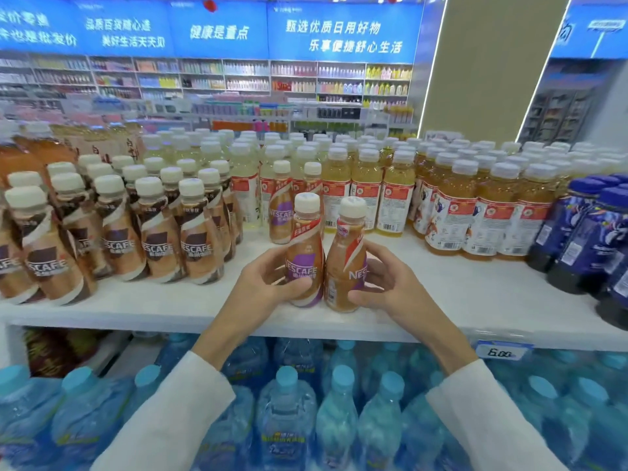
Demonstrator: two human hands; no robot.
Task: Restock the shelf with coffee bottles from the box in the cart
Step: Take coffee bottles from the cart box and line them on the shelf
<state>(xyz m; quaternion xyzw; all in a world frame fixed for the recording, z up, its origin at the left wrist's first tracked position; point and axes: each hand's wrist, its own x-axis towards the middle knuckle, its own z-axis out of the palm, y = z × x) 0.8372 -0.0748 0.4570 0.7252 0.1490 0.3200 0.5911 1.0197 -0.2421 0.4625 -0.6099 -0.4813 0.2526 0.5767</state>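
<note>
Two purple-labelled Nescafe coffee bottles with white caps stand side by side near the front of the white shelf (475,300). My left hand (261,283) grips the left coffee bottle (306,246). My right hand (387,287) grips the right coffee bottle (346,253). The two bottles touch each other. Behind them, two more purple-labelled coffee bottles (281,212) stand further back on the shelf. The box and the cart are out of view.
Brown-labelled Nescafe bottles (153,239) fill the shelf's left. Yellow tea bottles (394,195) stand behind and to the right, dark blue bottles (584,239) at the far right. Blue-capped water bottles (285,413) fill the level below. A price tag (503,351) hangs on the shelf edge.
</note>
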